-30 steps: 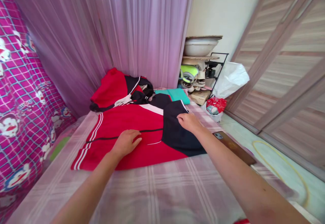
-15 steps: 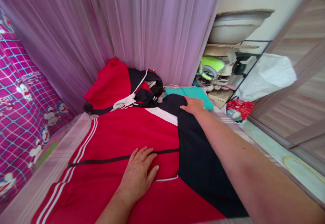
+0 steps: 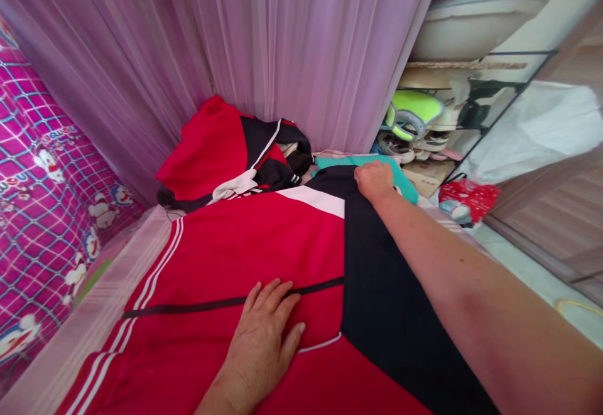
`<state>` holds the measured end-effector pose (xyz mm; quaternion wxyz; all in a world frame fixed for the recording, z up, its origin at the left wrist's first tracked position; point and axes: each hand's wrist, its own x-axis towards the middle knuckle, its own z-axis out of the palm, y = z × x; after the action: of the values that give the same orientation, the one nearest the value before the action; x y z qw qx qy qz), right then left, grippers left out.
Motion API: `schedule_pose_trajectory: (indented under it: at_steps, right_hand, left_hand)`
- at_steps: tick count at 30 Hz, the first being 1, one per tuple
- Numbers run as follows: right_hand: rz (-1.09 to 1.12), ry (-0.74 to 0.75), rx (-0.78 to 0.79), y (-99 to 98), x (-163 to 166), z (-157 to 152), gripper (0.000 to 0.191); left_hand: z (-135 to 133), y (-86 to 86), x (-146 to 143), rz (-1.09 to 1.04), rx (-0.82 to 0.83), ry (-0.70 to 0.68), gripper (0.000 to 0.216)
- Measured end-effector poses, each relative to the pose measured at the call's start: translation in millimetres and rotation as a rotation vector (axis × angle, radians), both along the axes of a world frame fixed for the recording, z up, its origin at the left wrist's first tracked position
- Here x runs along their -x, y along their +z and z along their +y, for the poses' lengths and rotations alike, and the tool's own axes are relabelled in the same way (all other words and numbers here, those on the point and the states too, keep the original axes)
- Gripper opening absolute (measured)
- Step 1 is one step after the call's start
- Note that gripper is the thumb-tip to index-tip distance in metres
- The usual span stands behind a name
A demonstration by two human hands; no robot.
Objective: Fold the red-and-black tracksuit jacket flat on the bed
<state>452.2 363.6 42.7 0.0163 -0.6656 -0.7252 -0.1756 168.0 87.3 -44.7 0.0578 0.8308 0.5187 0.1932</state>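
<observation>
Our left hand lies flat, fingers spread and closed on nothing, pressed palm-down on the red and navy zip-up jacket with white stripes, right across its dark zipper line; the flat palm seems there to pin the cloth so it does not slide. Our right hand reaches to the far end of the navy panel, fingers curled over the fabric edge. It looks like a pinch on the cloth, though the fingertips are hidden, so we cannot tell how tight it is.

The jacket lies spread across the pale checked bed sheet, filling most of the near surface. Beyond it a second red and navy garment sits crumpled against the sheer lilac curtain. Just under our right hand a folded teal cloth shows. To the right stands a black wire rack of shoes, with a red patterned bag beside it.
</observation>
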Motion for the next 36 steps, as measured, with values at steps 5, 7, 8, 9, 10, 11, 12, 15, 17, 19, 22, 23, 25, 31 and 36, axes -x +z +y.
schedule_pose_trajectory:
  at_steps: [5,7,8,9,10,11,12,15,17,19,22,23,25,31,36]
  right_hand:
    - [0.014,-0.044,0.001,-3.4,14.6,-0.7,0.037]
    - [0.07,0.013,-0.055,-0.5,27.5,-5.0,0.037]
    - [0.105,0.062,-0.062,0.9,36.1,-7.2,0.037]
    - [0.135,0.122,-0.041,1.5,46.1,-9.3,0.038]
    - [0.156,0.19,0.009,0.9,57.1,-11.0,0.039]
    - [0.162,0.263,0.082,-1.2,68.5,-12.1,0.039]
    - [0.16,0.332,0.167,-4.9,79.8,-12.6,0.038]
    - [0.148,0.43,0.352,-21.6,106.4,-11.2,0.034]
    - [0.161,0.397,0.357,-31.9,115.7,-11.1,0.037]
    - [0.183,0.369,0.326,-37.9,119.6,-15.9,0.041]
    - [0.23,0.431,0.29,-40.0,122.3,-36.7,0.035]
    - [0.25,0.487,0.291,-40.4,123.7,-46.6,0.035]
    - [0.276,0.625,0.328,-42.2,127.6,-67.5,0.034]
    - [0.334,0.538,0.348,-43.3,139.8,-114.5,0.042]
    - [0.416,0.549,0.234,-35.3,122.5,-164.8,0.037]
  left_hand:
    - [-1.0,-0.5,-0.6,-0.027,0.008,0.005,0.039]
    - [-0.9,-0.6,-1.1,-0.032,0.009,0.01,0.039]
    - [-0.9,-0.5,-1.3,-0.03,0.014,0.012,0.039]
    - [-0.7,-0.2,-1.4,-0.026,0.021,0.013,0.039]
    - [-0.6,0.1,-1.5,-0.022,0.028,0.012,0.039]
    - [-0.5,0.6,-1.6,-0.018,0.035,0.011,0.039]
    - [-0.4,1.2,-1.7,-0.017,0.04,0.01,0.039]
    - [-0.3,3.3,-2.5,-0.027,0.047,0.012,0.039]
    - [-0.3,4.5,-3.4,-0.027,0.06,0.015,0.039]
    - [-0.2,5.2,-4.4,-0.028,0.072,0.022,0.04]
    - [0.0,4.8,-5.8,-0.038,0.079,0.031,0.038]
    - [0.0,4.5,-6.1,-0.045,0.075,0.031,0.038]
    - [0.3,3.7,-6.5,-0.062,0.058,0.026,0.037]
    - [2.3,1.4,-5.1,-0.073,0.023,0.02,0.037]
    - [6.4,-5.8,-2.5,-0.018,-0.011,0.033,0.048]
